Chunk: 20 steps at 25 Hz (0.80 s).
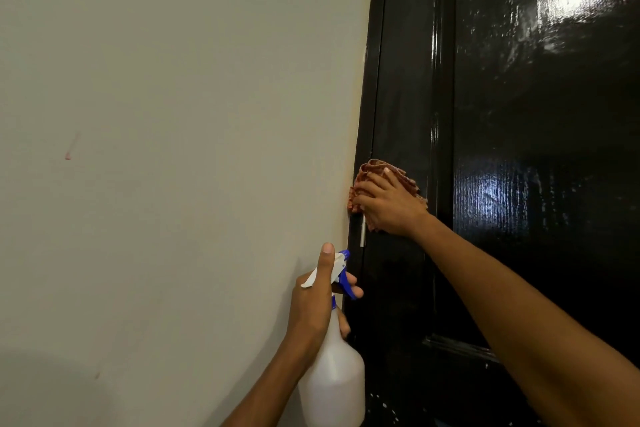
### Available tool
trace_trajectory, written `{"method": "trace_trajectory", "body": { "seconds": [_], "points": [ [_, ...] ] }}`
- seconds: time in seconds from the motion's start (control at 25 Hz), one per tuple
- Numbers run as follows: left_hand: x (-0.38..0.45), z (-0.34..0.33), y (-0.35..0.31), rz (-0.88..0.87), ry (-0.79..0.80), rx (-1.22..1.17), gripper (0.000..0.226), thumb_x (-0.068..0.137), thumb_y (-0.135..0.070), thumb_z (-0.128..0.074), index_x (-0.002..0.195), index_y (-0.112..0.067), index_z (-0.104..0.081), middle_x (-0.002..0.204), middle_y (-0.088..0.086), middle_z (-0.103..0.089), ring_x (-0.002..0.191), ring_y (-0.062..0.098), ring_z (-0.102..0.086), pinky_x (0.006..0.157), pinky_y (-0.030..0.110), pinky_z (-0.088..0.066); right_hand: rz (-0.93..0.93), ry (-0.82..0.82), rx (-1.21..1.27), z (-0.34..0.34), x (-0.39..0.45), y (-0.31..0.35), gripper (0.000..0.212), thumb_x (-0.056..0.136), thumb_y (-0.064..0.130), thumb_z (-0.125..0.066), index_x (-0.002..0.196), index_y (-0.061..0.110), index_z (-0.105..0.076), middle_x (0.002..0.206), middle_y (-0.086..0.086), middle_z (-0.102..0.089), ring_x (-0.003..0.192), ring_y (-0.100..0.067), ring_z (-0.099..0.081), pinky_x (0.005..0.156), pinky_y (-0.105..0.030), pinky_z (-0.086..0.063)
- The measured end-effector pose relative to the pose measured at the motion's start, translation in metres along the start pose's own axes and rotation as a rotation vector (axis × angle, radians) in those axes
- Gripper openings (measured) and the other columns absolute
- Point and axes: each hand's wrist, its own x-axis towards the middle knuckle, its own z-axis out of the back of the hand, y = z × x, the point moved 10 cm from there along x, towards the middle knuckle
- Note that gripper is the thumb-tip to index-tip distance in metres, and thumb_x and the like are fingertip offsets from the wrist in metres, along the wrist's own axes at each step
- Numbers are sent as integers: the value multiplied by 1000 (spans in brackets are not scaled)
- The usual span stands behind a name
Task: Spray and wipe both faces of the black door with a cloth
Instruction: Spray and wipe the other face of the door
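Right hand [388, 203] pressed flat on a bunched orange-brown cloth [372, 170], fingers spread and mostly straight, pushing the cloth against the left edge of the black door [519, 149], right where door meets frame. Cloth peeking out above the fingertips and to the left of the hand, a bit more showing under the palm. Just below the cloth, a short silvery metal hinge pin [362, 230] standing upright along the door's edge.

Left hand [318, 302] wrapped round the neck of a white spray bottle [334, 378], thumb up along the back of the blue and white spray head [341, 269], fingers curled over the blue trigger at the front. Bottle held upright, low in the view, nozzle aimed toward the door edge, in front of the seam between wall and door, well below the cloth.

Door glossy and black, filling the right side, with bright patches of light glaring off it at the top right and at mid height; streaky, wet-looking sheen around those patches. Raised panel moulding visible low on the door behind the right forearm.

Pale cream wall [173, 149] covering the whole left side, with a small reddish mark [68, 156] far to the left
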Motion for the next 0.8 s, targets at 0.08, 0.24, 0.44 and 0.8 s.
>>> {"method": "trace_trajectory", "body": {
  "seconds": [0.08,0.24,0.44,0.8],
  "points": [
    [1,-2,5,20,21,-25,73,79,-66,-32,86,-3,-68,88,19,-74,52,23,-64,42,27,-54,94,-4,-66,-6,-8,13,42,102,43,-51,142,32,-52,160,-1,-37,154,-31,-18,125,-54,3],
    [-2,-3,13,51,33,-54,74,79,-66,-33,88,-2,-69,84,17,-75,61,29,-66,42,28,-54,270,68,-86,-14,-13,29,41,104,50,-39,140,34,-53,150,2,-47,147,-27,-30,125,-51,-9],
    [0,-3,14,42,15,-45,80,79,-70,-34,91,0,-70,86,19,-75,61,32,-64,43,27,-52,122,9,-89,9,15,-5,42,103,54,-36,135,36,-57,143,2,-51,140,-24,-36,123,-47,-19],
    [12,-15,12,99,32,-85,79,77,-69,-35,92,1,-70,90,21,-74,52,23,-63,40,26,-50,104,-24,-84,1,9,-7,43,101,57,-35,131,38,-60,141,2,-53,139,-26,-39,122,-50,-23]
  ]
}}
